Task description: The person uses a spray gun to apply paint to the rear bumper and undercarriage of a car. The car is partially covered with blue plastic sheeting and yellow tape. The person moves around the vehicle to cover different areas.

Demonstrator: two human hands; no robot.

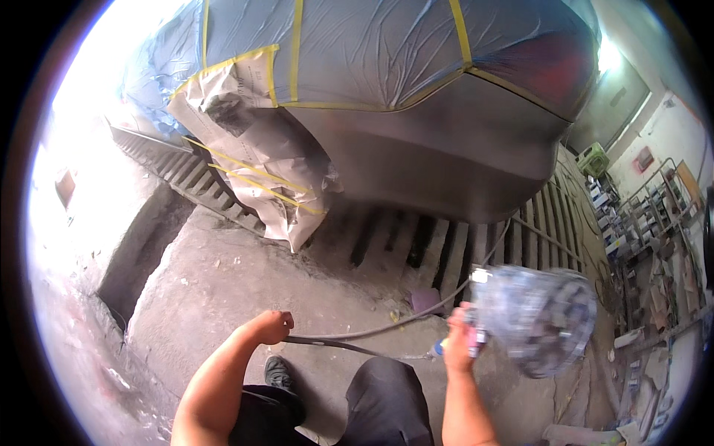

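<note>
My right hand point(459, 343) is closed on the handle of a spray gun point(480, 327), blurred by motion. A crinkled, clear plastic-wrapped bulk point(539, 320) sits at the gun; its contents are hard to make out. A dark air hose point(335, 343) runs from the gun's base to my left hand point(271, 327), whose fingers are curled shut around it. Ahead stands a car's grey bumper point(424, 160), apart from the gun. Bluish plastic film point(357, 48) covers the body above it, edged with yellow tape point(296, 52). Masking paper point(256, 160) hangs over the wheel area.
A slatted floor grate point(547, 223) lies under and beside the car. At the left, a trench point(145, 260) cuts the concrete floor point(216, 275). A purple object point(426, 299) rests by the grate. Racks with many cans point(613, 234) and a green crate-like item point(593, 160) stand right.
</note>
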